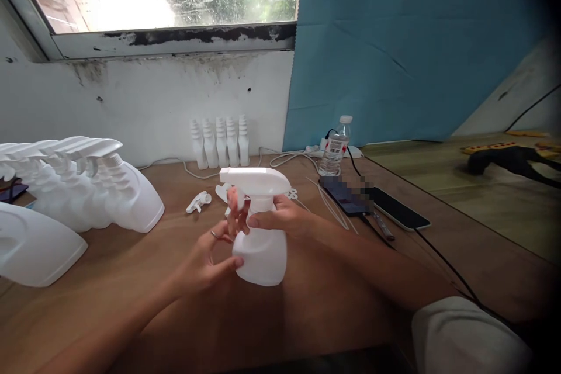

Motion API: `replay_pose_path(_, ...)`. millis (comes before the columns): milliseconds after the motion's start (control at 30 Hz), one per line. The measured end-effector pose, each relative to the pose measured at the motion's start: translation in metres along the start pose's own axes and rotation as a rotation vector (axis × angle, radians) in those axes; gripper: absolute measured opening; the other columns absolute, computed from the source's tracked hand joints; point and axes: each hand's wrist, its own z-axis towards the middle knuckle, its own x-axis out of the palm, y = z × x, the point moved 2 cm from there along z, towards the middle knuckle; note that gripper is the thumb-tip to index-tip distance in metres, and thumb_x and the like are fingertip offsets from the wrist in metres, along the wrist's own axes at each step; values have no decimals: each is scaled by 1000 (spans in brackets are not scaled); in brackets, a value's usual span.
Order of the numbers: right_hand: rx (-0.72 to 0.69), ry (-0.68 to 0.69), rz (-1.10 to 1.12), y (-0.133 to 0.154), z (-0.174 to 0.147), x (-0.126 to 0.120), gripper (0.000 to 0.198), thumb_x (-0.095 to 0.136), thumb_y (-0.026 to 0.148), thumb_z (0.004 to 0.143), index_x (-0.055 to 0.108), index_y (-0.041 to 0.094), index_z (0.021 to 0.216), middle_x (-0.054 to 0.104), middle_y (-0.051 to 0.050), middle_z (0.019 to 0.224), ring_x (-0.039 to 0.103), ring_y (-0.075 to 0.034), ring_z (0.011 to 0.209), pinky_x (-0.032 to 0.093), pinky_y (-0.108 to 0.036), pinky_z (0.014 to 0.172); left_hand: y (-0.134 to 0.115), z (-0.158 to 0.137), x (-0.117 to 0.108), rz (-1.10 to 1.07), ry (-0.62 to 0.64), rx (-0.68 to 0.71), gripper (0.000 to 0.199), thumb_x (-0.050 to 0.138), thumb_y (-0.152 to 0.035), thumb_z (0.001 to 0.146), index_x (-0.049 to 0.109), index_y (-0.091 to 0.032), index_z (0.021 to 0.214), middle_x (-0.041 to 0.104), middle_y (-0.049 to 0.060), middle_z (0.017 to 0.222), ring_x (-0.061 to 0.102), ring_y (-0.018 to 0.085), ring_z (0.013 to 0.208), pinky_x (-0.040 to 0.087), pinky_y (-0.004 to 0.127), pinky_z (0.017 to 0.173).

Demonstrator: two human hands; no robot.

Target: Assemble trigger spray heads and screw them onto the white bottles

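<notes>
A white spray bottle [262, 257] with its trigger head [258, 180] on top stands upright in front of me, nozzle pointing left. My right hand [284, 217] is wrapped round its neck, thumb across the front, with some fingers hidden behind it. My left hand [210, 257], with a ring on one finger, grips the left side of the body; its thumb presses the lower edge and its other fingertips are partly hidden. Behind the bottle lie a loose white trigger piece [199, 203] and small white rings [291, 193]. Thin clear tubes [333, 207] lie to the right.
Several white spray bottles [135, 196] stand in a row at the left, with another white bottle [39, 245] nearer. Several slim white parts [222, 143] line the wall. On the right are a water bottle [334, 149], a phone [398, 208], cables and a cutter knife [384, 226].
</notes>
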Motion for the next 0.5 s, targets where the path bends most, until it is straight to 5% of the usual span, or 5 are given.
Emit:
replay_pose_path(133, 25, 38, 37, 2, -5, 9, 28, 69, 35, 80, 59, 14, 96, 61, -5, 85, 60, -17, 87, 48, -28, 71, -2, -11, 15, 4, 48, -78, 30, 63, -35, 85, 60, -24, 112, 70, 7, 99, 66, 24, 91, 57, 37, 79)
replay_pose_path(267, 63, 49, -48, -6, -13, 6, 61, 73, 30, 78, 46, 19, 132, 58, -11, 120, 59, -18, 104, 49, -32, 86, -4, -38, -1, 168, -6, -206, 27, 64, -38, 83, 60, -28, 108, 71, 2, 101, 66, 25, 93, 55, 35, 80)
replay_pose_path(367, -1, -42, -180, -15, -22, -11, 73, 72, 26, 79, 35, 28, 142, 39, -12, 144, 56, -16, 111, 47, -34, 93, 1, -73, -33, 409, -256, -372, 32, 64, -47, 80, 59, -28, 105, 72, -1, 96, 68, 25, 89, 54, 32, 77)
replay_pose_path(500, 33, -182, -383, -25, -41, -37, 57, 62, 27, 88, 37, 29, 139, 34, -12, 147, 60, -15, 105, 50, -32, 85, 6, -120, -81, 760, -636, -611, 36, 65, -53, 76, 59, -28, 101, 71, -1, 76, 69, 26, 75, 50, 31, 62)
